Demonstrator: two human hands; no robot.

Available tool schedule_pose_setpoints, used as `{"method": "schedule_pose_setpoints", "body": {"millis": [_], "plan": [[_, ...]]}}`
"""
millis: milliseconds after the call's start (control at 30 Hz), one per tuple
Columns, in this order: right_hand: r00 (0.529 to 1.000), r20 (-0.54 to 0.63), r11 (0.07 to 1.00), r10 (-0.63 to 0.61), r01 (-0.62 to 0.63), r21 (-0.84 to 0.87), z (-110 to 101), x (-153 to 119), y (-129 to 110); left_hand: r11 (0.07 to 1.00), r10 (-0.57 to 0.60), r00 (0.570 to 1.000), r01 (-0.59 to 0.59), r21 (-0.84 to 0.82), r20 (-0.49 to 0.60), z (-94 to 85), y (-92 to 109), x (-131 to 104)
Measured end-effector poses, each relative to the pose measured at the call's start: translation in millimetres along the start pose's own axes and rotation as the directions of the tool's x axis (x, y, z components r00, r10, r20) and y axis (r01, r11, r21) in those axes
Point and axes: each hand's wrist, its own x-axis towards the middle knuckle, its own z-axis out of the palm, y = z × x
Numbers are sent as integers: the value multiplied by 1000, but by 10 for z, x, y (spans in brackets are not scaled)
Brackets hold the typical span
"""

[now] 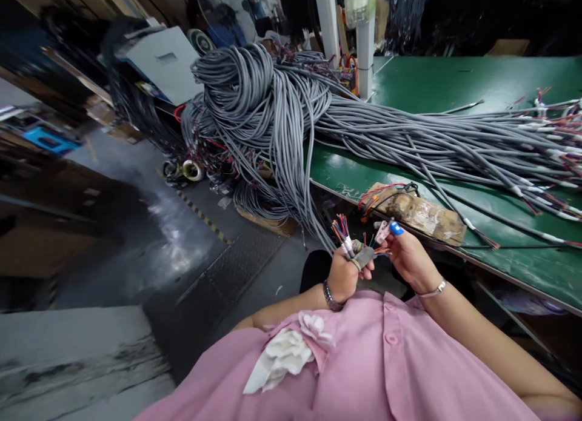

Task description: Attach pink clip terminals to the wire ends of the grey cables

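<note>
My left hand (346, 274) is closed around the ends of several grey cables, with grey wrapping on its thumb. Fanned-out coloured wires (341, 227) stick up from white-banded cable ends above the fist. More thin wires (382, 251) point out of it toward my right hand (411, 257). Blue wrapping covers the right thumb, which is pinched against a pale pinkish piece (382, 232); whether that is finger wrapping or a held object I cannot tell. The right fingertips are close to the wire tips, and what they grip is hidden.
A large bundle of grey cables (291, 118) drapes over the green table (454, 82), stripped ends at right. A worn wooden block (413, 212) with red and black leads lies at the table's front edge. A light grey box (159, 60) stands behind left; coils rest on the floor.
</note>
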Motion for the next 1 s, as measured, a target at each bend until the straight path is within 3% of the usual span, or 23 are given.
{"method": "schedule_pose_setpoints", "body": {"millis": [300, 633, 867, 1000], "plan": [[999, 39, 995, 23, -27, 94, 6, 29, 40, 1000, -16, 1000, 16, 2, -8, 18, -21, 20], [1000, 1, 982, 27, -27, 185, 5, 40, 97, 999, -35, 999, 35, 21, 1, 0, -69, 18], [981, 98, 960, 165, -183, 214, -127, 13, 87, 999, -52, 999, 52, 12, -6, -85, -90, -70], [975, 133, 962, 177, -200, 186, -133, -2, 43, 999, -28, 1000, 28, 24, 2, -95, -69, -80]]}}
